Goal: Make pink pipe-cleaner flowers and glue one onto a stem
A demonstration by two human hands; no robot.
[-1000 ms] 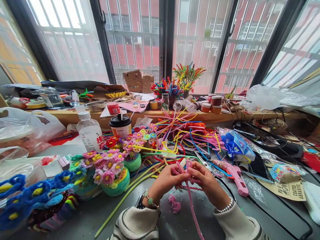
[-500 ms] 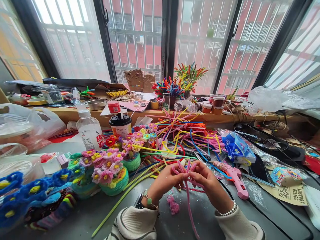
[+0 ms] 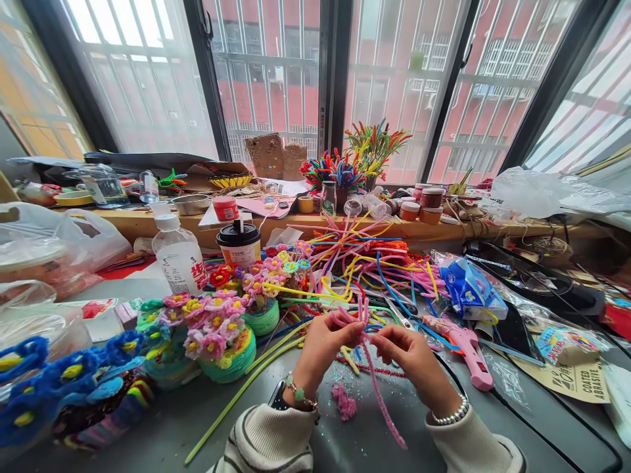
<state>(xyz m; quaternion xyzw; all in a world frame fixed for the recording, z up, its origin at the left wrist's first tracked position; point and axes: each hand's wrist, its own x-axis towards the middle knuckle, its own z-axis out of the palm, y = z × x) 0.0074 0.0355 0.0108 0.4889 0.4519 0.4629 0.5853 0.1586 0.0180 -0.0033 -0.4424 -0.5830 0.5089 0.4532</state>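
Note:
My left hand (image 3: 330, 341) is closed in a pinch around a bent bundle of fuzzy pink pipe cleaner (image 3: 375, 381), with loops poking up above the fingertips. A long tail hangs down toward the table. My right hand (image 3: 407, 355) is closed too, thumb and finger pinched at the pipe cleaner just below the left fingers; the exact contact is partly hidden. On the table under my hands lies a small fuzzy pink piece (image 3: 344, 401), glitter specks scattered about it. Behind my right wrist is a red tinsel stem (image 3: 389, 372).
Pots of pipe-cleaner flowers (image 3: 217, 328) crowd the left. A pink glue gun (image 3: 466, 348) with a black cord lies at right, near scissors (image 3: 398, 314). Behind is a heap of loose pipe cleaners (image 3: 374, 256). A water bottle (image 3: 177, 256) and lidded cup (image 3: 239, 244) stand back left.
My hands have moved slightly apart. The pink tail has swung to the right, and its loops now stand upright over my left fingers.

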